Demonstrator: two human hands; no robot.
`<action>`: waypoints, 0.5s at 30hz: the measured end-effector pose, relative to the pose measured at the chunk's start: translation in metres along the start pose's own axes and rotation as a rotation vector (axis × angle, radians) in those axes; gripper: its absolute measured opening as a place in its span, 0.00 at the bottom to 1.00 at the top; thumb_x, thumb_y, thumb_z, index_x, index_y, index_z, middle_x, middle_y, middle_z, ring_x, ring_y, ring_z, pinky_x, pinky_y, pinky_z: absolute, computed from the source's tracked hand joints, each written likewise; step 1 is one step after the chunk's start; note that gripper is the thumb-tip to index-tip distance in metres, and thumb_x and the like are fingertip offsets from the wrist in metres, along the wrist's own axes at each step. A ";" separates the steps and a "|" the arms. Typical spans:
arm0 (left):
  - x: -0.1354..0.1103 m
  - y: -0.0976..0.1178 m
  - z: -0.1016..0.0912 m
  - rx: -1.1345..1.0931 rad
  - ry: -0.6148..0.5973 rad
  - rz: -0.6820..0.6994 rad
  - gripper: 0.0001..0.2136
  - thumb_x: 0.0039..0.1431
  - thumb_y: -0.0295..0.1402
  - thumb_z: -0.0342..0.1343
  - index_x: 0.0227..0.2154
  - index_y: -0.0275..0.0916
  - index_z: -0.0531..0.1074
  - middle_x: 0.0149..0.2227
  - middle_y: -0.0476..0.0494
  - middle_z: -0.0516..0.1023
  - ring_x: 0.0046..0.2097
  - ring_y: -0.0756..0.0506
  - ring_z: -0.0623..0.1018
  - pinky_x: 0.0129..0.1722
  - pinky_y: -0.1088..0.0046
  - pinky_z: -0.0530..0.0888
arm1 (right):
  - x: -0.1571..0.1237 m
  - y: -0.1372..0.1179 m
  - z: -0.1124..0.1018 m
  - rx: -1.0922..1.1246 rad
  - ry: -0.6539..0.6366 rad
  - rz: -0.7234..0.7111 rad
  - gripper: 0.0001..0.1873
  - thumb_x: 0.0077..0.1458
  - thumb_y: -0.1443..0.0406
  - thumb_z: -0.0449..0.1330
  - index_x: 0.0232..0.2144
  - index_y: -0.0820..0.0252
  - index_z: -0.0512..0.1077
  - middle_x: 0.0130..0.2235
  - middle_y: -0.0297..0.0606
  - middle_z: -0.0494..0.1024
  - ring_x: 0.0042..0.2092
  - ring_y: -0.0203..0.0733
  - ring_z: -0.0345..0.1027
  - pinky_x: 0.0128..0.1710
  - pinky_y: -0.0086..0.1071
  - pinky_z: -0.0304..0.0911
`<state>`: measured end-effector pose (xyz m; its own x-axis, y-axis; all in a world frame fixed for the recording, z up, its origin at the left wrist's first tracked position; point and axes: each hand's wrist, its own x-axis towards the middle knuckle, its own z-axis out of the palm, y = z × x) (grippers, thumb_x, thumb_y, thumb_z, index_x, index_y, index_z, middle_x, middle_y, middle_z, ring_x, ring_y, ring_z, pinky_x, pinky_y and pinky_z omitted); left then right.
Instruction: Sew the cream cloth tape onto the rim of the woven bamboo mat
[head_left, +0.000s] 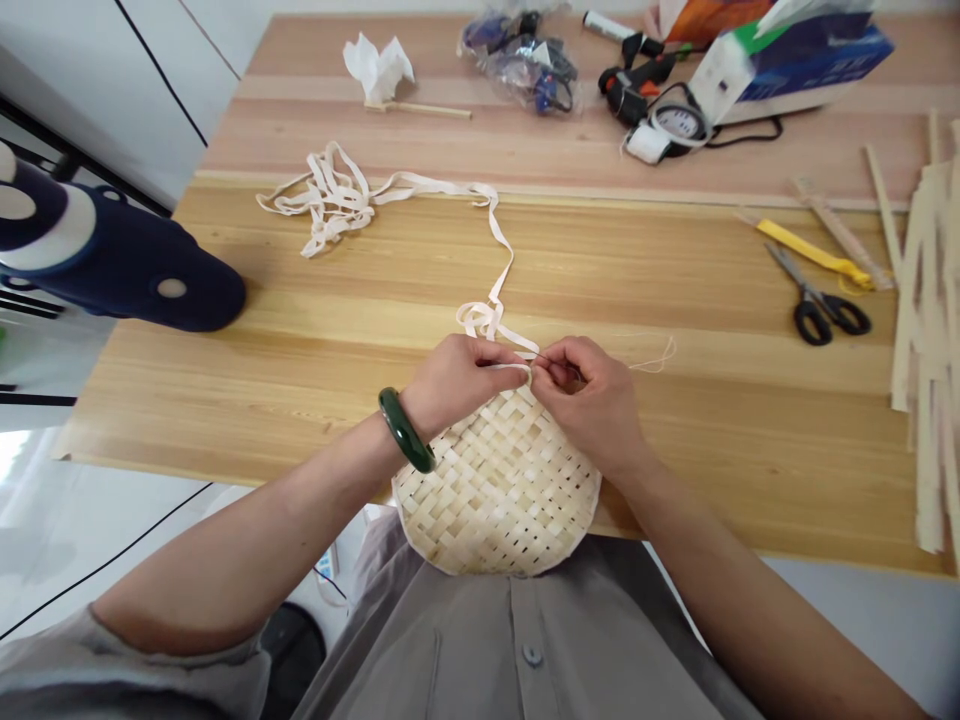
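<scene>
A round woven bamboo mat (pixel 499 490) rests against my body, its rim rising between my hands. My left hand (pixel 454 385), with a dark green bangle (pixel 406 430) on the wrist, pinches a pale bamboo strip (pixel 510 370) at the top of the rim. My right hand (pixel 585 400) is pinched shut on a thin dark needle (pixel 551 362) close to that strip. A pale thread (pixel 652 360) trails out to the right. The strip runs up the table into a loose tangled heap (pixel 330 195). My fingers hide the exact point where the needle meets the weave.
The pine table (pixel 675 290) holds black-handled scissors (pixel 821 310), a yellow tool (pixel 814 250), and a bundle of bamboo strips (pixel 926 350) at right. A glue gun (pixel 630 90), a plastic bag (pixel 521 65), and a boxed package (pixel 795 60) lie at the back. A navy padded object (pixel 112 255) sits at left.
</scene>
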<state>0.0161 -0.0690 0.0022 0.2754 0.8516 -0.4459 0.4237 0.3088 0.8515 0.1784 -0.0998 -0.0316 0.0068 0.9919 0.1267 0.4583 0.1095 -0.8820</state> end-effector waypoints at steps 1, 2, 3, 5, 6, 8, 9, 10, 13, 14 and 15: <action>0.000 0.001 0.000 -0.010 0.005 -0.008 0.07 0.51 0.33 0.61 0.31 0.35 0.81 0.30 0.47 0.81 0.35 0.47 0.77 0.36 0.73 0.68 | 0.000 0.000 0.001 -0.007 0.002 -0.014 0.02 0.50 0.68 0.60 0.26 0.57 0.69 0.27 0.31 0.67 0.28 0.35 0.61 0.29 0.31 0.60; 0.000 0.001 0.001 -0.025 0.008 -0.017 0.07 0.51 0.33 0.61 0.31 0.35 0.81 0.30 0.47 0.81 0.35 0.48 0.76 0.36 0.73 0.68 | 0.000 0.000 0.001 -0.016 0.007 -0.029 0.03 0.50 0.68 0.60 0.26 0.57 0.69 0.27 0.31 0.67 0.28 0.35 0.61 0.29 0.31 0.60; 0.000 0.001 0.001 -0.041 0.008 -0.027 0.07 0.50 0.32 0.62 0.31 0.35 0.81 0.30 0.47 0.81 0.34 0.48 0.76 0.35 0.73 0.68 | 0.000 0.000 0.002 -0.027 0.012 -0.047 0.03 0.50 0.69 0.60 0.26 0.57 0.69 0.26 0.30 0.66 0.28 0.35 0.61 0.29 0.31 0.60; 0.000 0.002 0.001 -0.054 0.011 -0.035 0.07 0.50 0.32 0.62 0.29 0.35 0.81 0.29 0.48 0.81 0.33 0.48 0.76 0.34 0.73 0.67 | 0.000 0.000 0.003 -0.059 0.034 -0.108 0.05 0.50 0.70 0.60 0.26 0.57 0.68 0.26 0.30 0.66 0.28 0.35 0.61 0.29 0.31 0.60; 0.000 0.001 0.001 -0.042 0.018 -0.028 0.06 0.50 0.32 0.62 0.28 0.35 0.81 0.28 0.48 0.80 0.33 0.48 0.75 0.34 0.73 0.67 | 0.000 0.000 0.004 -0.083 0.050 -0.152 0.06 0.50 0.72 0.59 0.25 0.57 0.67 0.25 0.30 0.65 0.28 0.35 0.60 0.29 0.31 0.60; 0.000 0.001 0.002 0.008 0.041 -0.001 0.06 0.50 0.32 0.61 0.26 0.36 0.80 0.26 0.49 0.79 0.32 0.48 0.75 0.33 0.73 0.67 | 0.001 0.000 0.005 -0.144 0.082 -0.253 0.08 0.50 0.74 0.59 0.25 0.57 0.66 0.24 0.30 0.64 0.28 0.35 0.60 0.28 0.31 0.59; 0.001 0.000 0.003 0.038 0.053 0.010 0.06 0.50 0.32 0.60 0.26 0.36 0.80 0.26 0.49 0.79 0.32 0.48 0.75 0.33 0.73 0.67 | 0.001 0.001 0.006 -0.183 0.099 -0.310 0.08 0.50 0.74 0.58 0.25 0.57 0.65 0.24 0.30 0.63 0.28 0.36 0.59 0.28 0.31 0.58; 0.001 0.000 0.004 0.066 0.065 0.015 0.06 0.50 0.31 0.59 0.26 0.36 0.80 0.26 0.49 0.79 0.33 0.47 0.76 0.34 0.73 0.67 | 0.002 0.002 0.007 -0.231 0.113 -0.368 0.09 0.50 0.75 0.58 0.25 0.57 0.65 0.23 0.30 0.63 0.29 0.37 0.59 0.28 0.31 0.58; 0.001 0.000 0.006 0.138 0.105 0.012 0.06 0.50 0.31 0.59 0.27 0.36 0.80 0.27 0.48 0.80 0.34 0.46 0.77 0.34 0.72 0.67 | 0.003 0.007 0.008 -0.416 0.148 -0.571 0.10 0.52 0.76 0.56 0.25 0.57 0.64 0.23 0.33 0.66 0.30 0.39 0.59 0.29 0.33 0.58; 0.002 0.000 0.006 0.161 0.112 0.015 0.06 0.50 0.31 0.59 0.27 0.37 0.80 0.27 0.48 0.80 0.34 0.46 0.77 0.34 0.71 0.67 | 0.003 0.009 0.008 -0.474 0.156 -0.640 0.11 0.53 0.76 0.56 0.25 0.57 0.64 0.24 0.34 0.68 0.31 0.40 0.59 0.29 0.33 0.58; 0.002 0.000 0.005 0.178 0.110 0.021 0.06 0.50 0.31 0.58 0.27 0.37 0.80 0.27 0.49 0.80 0.34 0.46 0.77 0.34 0.72 0.67 | 0.004 0.010 0.008 -0.517 0.158 -0.697 0.11 0.53 0.76 0.55 0.25 0.57 0.64 0.24 0.35 0.69 0.31 0.41 0.59 0.29 0.34 0.58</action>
<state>0.0208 -0.0693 0.0003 0.1941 0.9011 -0.3878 0.5677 0.2193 0.7935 0.1760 -0.0946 -0.0431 -0.3192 0.6856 0.6543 0.7485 0.6058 -0.2697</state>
